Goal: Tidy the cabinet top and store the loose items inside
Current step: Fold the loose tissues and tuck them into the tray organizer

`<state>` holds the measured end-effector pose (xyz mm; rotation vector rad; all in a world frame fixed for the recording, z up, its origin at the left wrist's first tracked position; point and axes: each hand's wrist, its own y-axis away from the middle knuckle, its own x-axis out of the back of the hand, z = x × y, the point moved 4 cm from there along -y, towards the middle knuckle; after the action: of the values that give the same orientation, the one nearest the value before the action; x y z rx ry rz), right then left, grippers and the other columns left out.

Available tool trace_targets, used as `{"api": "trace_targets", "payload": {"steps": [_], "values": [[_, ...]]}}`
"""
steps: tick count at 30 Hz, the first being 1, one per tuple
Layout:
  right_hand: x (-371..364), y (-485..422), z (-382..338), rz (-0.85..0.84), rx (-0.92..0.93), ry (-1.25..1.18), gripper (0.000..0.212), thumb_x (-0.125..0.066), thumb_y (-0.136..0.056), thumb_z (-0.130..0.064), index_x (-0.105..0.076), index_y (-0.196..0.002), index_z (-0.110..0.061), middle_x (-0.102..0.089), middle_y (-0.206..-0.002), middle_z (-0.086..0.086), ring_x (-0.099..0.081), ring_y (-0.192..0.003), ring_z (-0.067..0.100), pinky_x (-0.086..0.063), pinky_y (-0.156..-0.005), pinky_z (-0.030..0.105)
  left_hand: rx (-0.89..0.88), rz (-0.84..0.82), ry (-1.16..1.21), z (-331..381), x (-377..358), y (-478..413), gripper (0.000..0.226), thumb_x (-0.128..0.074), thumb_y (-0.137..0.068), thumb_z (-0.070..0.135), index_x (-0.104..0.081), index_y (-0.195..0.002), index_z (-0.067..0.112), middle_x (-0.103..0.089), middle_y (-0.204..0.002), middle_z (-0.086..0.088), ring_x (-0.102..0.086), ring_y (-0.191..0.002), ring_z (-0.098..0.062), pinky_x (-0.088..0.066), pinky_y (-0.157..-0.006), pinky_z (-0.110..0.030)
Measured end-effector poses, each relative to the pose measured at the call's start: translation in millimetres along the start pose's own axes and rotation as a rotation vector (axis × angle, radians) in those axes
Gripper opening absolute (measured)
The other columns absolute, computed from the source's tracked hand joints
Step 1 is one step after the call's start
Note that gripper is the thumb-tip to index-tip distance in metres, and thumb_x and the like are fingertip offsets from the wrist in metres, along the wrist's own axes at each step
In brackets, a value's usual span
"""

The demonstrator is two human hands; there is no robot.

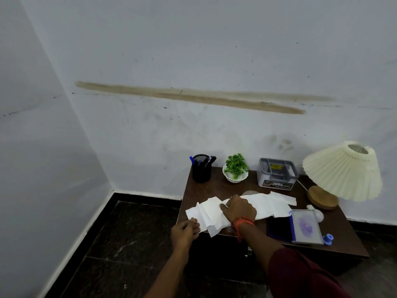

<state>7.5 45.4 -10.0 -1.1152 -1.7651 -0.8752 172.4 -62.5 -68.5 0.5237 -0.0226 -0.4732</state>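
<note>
Loose white papers (266, 204) lie spread across the dark wooden cabinet top (217, 186). My right hand (239, 208) presses down on the middle of the pile, fingers curled over the sheets. At the cabinet's front left edge my left hand (185, 231) pinches the overhanging corner of the papers. An open blue stamp pad (295, 226) lies at the front right, with a small blue-and-white object (328, 239) beside it.
Along the back stand a black mesh pen holder (201, 169), a small green plant in a white bowl (235, 168) and a grey plastic box (277, 173). A pleated cream lamp (341, 171) on a wooden base occupies the right. Dark tiled floor lies to the left.
</note>
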Motion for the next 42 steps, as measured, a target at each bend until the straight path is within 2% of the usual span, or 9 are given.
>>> {"api": "trace_targets", "payload": {"steps": [5, 14, 21, 27, 31, 36, 38, 40, 42], "values": [[2.8, 4.2, -7.3, -0.002, -0.029, -0.081, 0.033, -0.063, -0.075, -0.049, -0.065, -0.098, -0.025, -0.067, -0.11, 0.003, -0.063, -0.104, 0.027, -0.048, -0.088, 0.034, 0.024, 0.002, 0.008, -0.3, 3.4, -2.1, 0.013, -0.062, -0.09, 0.011, -0.072, -0.082, 0.006, -0.074, -0.084, -0.016, -0.072, -0.085, -0.03, -0.059, -0.072, -0.034], [27.6, 24.3, -32.9, -0.04, -0.037, -0.428, 0.013, -0.066, -0.067, -0.038, -0.067, -0.07, -0.025, -0.071, -0.088, -0.008, -0.065, -0.093, 0.021, -0.049, -0.082, 0.029, 0.039, -0.02, 0.059, 9.6, -1.5, 20.1, 0.017, -0.061, -0.091, 0.011, -0.071, -0.092, -0.002, -0.073, -0.087, -0.018, -0.071, -0.085, -0.031, -0.058, -0.072, -0.035], [74.3, 48.7, -60.1, -0.021, 0.076, -0.535, 0.012, -0.067, -0.068, -0.035, -0.069, -0.064, -0.024, -0.069, -0.072, -0.011, -0.066, -0.083, 0.013, -0.049, -0.075, 0.022, 0.088, -0.106, 0.145, 26.8, -20.2, 55.3, 0.028, -0.053, -0.097, 0.017, -0.066, -0.084, -0.005, -0.068, -0.083, -0.02, -0.063, -0.074, -0.028, -0.052, -0.069, -0.034], [121.7, 74.4, -75.1, 0.03, 0.171, -0.613, 0.012, -0.069, -0.071, -0.032, -0.071, -0.065, -0.021, -0.071, -0.072, -0.005, -0.065, -0.074, 0.011, -0.048, -0.071, 0.023, 0.171, -0.168, 0.141, 30.1, -35.7, 74.4, 0.039, -0.05, -0.098, 0.027, -0.068, -0.093, -0.007, -0.072, -0.069, -0.015, -0.066, -0.071, -0.029, -0.055, -0.061, -0.032], [151.3, 88.7, -79.6, 0.058, 0.223, -0.657, 0.018, -0.071, -0.072, -0.032, -0.063, -0.056, -0.029, -0.071, -0.072, -0.002, -0.066, -0.073, 0.013, -0.051, -0.074, 0.023, 0.227, -0.217, 0.141, 30.7, -44.0, 90.4, 0.043, -0.049, -0.098, 0.032, -0.07, -0.092, -0.005, -0.074, -0.088, -0.021, -0.07, -0.079, -0.032, -0.057, -0.067, -0.035], [180.8, 107.9, -79.2, 0.003, 0.243, -0.838, 0.008, -0.073, -0.076, -0.026, -0.071, -0.073, -0.018, -0.069, -0.069, 0.002, -0.063, -0.057, 0.012, -0.057, -0.06, 0.019, 0.265, -0.324, 0.305, 33.7, -59.4, 112.2, 0.051, -0.034, -0.103, 0.034, -0.063, -0.094, -0.007, -0.063, -0.114, -0.025, -0.063, -0.085, -0.032, -0.051, -0.073, -0.038], [185.1, 114.5, -78.2, -0.079, 0.199, -0.967, 0.009, -0.074, -0.077, -0.023, -0.069, -0.076, -0.015, -0.068, -0.069, 0.003, -0.065, -0.06, 0.013, -0.061, -0.066, 0.031, 0.276, -0.383, 0.434, 37.2, -67.8, 117.6, 0.048, -0.038, -0.102, 0.034, -0.06, -0.103, -0.008, -0.058, -0.119, -0.024, -0.061, -0.09, -0.032, -0.049, -0.081, -0.039], [187.7, 117.8, -75.0, -0.145, 0.156, -1.055, 0.017, -0.074, -0.078, -0.021, -0.069, -0.088, -0.008, -0.067, -0.072, 0.004, -0.066, -0.062, 0.014, -0.061, -0.064, 0.033, 0.304, -0.442, 0.582, 38.7, -74.7, 122.2, 0.044, -0.039, -0.101, 0.032, -0.058, -0.104, -0.008, -0.056, -0.121, -0.024, -0.06, -0.093, -0.033, -0.05, -0.089, -0.043], [190.8, 119.2, -69.1, -0.176, 0.139, -1.081, 0.025, -0.072, -0.08, -0.021, -0.068, -0.098, -0.004, -0.067, -0.075, 0.004, -0.066, -0.061, 0.014, -0.059, -0.058, 0.027, 0.319, -0.521, 0.738, 43.0, -78.9, 126.8, 0.041, -0.038, -0.099, 0.025, -0.06, -0.109, -0.008, -0.062, -0.114, -0.027, -0.065, -0.092, -0.039, -0.058, -0.08, -0.046]]}}
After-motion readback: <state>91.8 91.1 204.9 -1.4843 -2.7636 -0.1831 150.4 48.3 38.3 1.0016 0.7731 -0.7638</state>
